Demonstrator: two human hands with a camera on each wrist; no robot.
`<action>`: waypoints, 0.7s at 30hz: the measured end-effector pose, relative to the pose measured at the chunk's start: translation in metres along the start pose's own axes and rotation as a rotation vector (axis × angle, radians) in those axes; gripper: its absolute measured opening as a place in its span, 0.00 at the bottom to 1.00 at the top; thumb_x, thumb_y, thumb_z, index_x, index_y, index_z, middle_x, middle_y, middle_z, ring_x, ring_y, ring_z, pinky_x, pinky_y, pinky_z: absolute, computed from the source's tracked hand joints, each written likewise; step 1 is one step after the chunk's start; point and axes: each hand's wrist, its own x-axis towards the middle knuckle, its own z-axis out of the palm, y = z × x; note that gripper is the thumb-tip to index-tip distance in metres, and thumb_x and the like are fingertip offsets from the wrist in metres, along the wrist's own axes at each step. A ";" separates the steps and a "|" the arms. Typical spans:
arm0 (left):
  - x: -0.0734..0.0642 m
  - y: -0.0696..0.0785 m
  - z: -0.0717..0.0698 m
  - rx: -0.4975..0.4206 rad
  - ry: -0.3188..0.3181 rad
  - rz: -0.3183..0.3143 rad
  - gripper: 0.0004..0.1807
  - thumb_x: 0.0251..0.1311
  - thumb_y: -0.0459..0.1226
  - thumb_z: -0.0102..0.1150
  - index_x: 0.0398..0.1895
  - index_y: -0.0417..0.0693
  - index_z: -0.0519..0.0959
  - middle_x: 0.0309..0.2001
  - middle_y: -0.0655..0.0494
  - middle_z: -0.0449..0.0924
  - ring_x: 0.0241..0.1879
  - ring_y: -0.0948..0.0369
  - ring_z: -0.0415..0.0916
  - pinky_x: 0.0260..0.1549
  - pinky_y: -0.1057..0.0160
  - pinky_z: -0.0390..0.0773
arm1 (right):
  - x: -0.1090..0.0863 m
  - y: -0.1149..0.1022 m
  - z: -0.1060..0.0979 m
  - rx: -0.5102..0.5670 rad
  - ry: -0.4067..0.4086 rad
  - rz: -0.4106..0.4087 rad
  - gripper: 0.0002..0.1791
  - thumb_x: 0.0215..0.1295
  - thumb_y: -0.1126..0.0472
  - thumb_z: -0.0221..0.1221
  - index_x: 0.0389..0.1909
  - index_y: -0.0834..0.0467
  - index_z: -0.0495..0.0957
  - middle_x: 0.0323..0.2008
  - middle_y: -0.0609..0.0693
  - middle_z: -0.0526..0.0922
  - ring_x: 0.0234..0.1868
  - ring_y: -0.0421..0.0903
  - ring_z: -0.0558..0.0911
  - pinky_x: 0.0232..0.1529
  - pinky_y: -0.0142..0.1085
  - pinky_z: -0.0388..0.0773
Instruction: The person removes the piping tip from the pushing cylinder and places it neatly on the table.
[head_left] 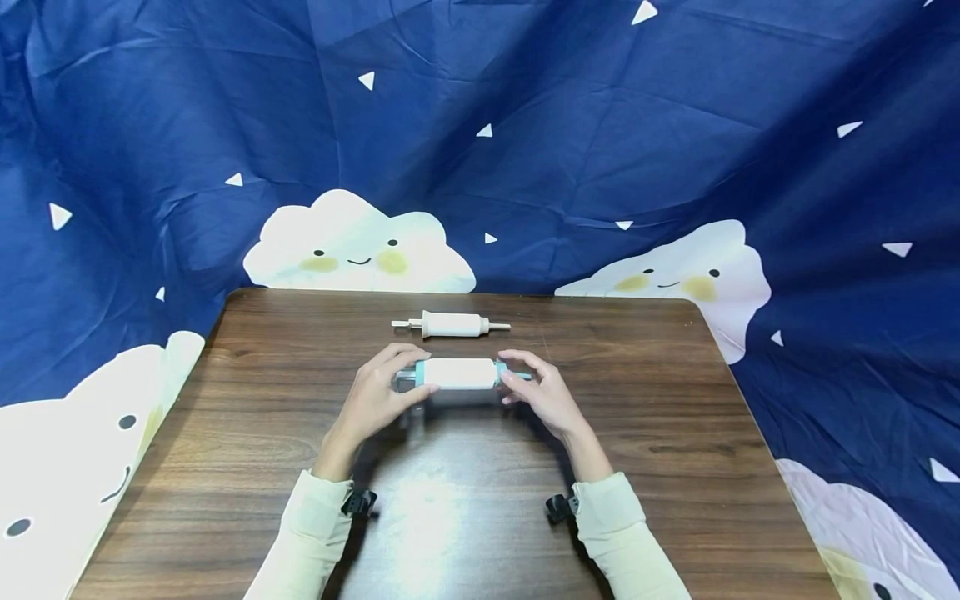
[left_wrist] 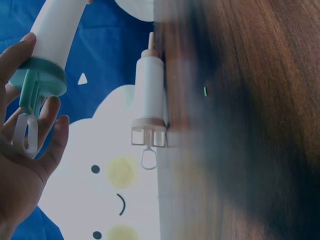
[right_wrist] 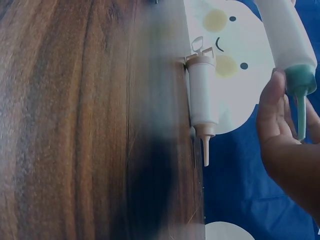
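A large syringe (head_left: pixel 461 373) with a white barrel and teal ends is held level between the two hands, above the tabletop. The left hand (head_left: pixel 377 393) grips its teal collar, thumb on the near side and fingers on the far side. From that end a clear loop handle (left_wrist: pixel 31 135) sticks out beside the palm. At the other end, the right hand (head_left: pixel 550 398) pinches the teal cap (right_wrist: pixel 301 80), and the thin teal nozzle (right_wrist: pixel 301 117) points out past the fingers. Just beyond lies a second syringe (head_left: pixel 453 325), white with beige ends, its nozzle also toward the right.
The brown wooden table (head_left: pixel 675 467) has a rounded far edge close behind the second syringe. A blue cloth (head_left: pixel 525 100) with white clouds and triangles hangs behind it and at both sides. Black wrist cameras (head_left: pixel 360 502) sit on both cuffs.
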 end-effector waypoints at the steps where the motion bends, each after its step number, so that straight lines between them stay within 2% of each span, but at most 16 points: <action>1: 0.000 0.000 0.000 0.001 0.000 0.000 0.26 0.52 0.44 0.79 0.54 0.49 0.84 0.52 0.56 0.81 0.50 0.58 0.80 0.51 0.53 0.80 | 0.000 0.000 0.000 0.011 -0.003 0.003 0.21 0.74 0.63 0.59 0.64 0.69 0.73 0.52 0.61 0.80 0.43 0.56 0.86 0.43 0.49 0.85; 3: 0.000 0.000 0.000 0.004 -0.003 -0.001 0.25 0.52 0.44 0.79 0.54 0.49 0.84 0.52 0.56 0.80 0.50 0.58 0.80 0.50 0.53 0.80 | 0.001 0.001 0.000 0.028 -0.009 0.010 0.21 0.75 0.63 0.58 0.63 0.70 0.73 0.50 0.60 0.80 0.41 0.51 0.86 0.42 0.46 0.85; 6: 0.001 0.000 0.000 0.006 -0.005 -0.006 0.25 0.52 0.44 0.79 0.54 0.48 0.84 0.52 0.56 0.80 0.50 0.57 0.80 0.51 0.52 0.80 | 0.000 0.000 0.000 0.016 -0.006 0.005 0.19 0.73 0.66 0.59 0.60 0.70 0.74 0.50 0.61 0.80 0.40 0.50 0.86 0.41 0.44 0.86; 13: 0.000 -0.001 -0.001 0.023 -0.012 -0.021 0.26 0.52 0.45 0.79 0.54 0.49 0.84 0.52 0.57 0.80 0.51 0.58 0.80 0.51 0.53 0.79 | -0.002 -0.002 0.000 -0.011 -0.016 -0.037 0.19 0.68 0.71 0.63 0.58 0.69 0.77 0.61 0.64 0.76 0.43 0.57 0.84 0.43 0.45 0.85; 21: -0.001 -0.001 -0.003 0.015 -0.006 -0.011 0.26 0.51 0.44 0.79 0.54 0.48 0.84 0.53 0.56 0.80 0.51 0.57 0.80 0.51 0.52 0.79 | -0.001 0.000 0.000 -0.003 -0.015 -0.050 0.19 0.68 0.71 0.63 0.58 0.69 0.76 0.56 0.61 0.78 0.39 0.45 0.85 0.42 0.43 0.85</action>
